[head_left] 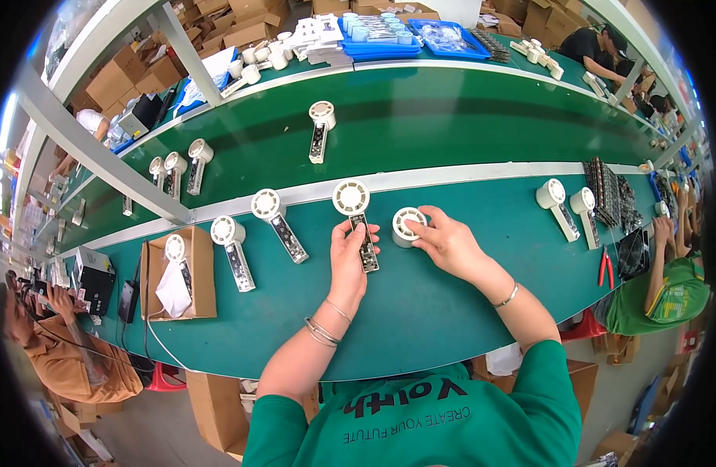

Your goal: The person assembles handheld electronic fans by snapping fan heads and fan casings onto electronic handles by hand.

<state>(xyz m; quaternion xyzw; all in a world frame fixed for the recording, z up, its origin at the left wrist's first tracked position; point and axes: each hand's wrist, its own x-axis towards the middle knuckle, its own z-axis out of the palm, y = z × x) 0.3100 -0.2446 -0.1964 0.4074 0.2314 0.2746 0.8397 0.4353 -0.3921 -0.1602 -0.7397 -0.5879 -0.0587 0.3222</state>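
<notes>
My left hand [347, 261] is closed round the open handle of a white handheld fan [351, 198], its thumb lying on the exposed circuit board. The fan's round slotted head points away from me. Just to the right, my right hand [450, 241] grips the rim of a second round white fan head [405, 234] with thumb and fingers. Whether that head has a handle is hidden by my hand. Left of my left hand lie two more fans with bare boards showing, a nearer one [240, 268] and a farther one [268, 204].
At left stands a cardboard box [205, 272] holding a fan and white paper. Two fans [556, 198], dark stacked parts [601, 191] and red pliers [605, 267] lie at right. Beyond the metal edge, a green belt [420, 117] carries several fans. Co-workers sit at both sides.
</notes>
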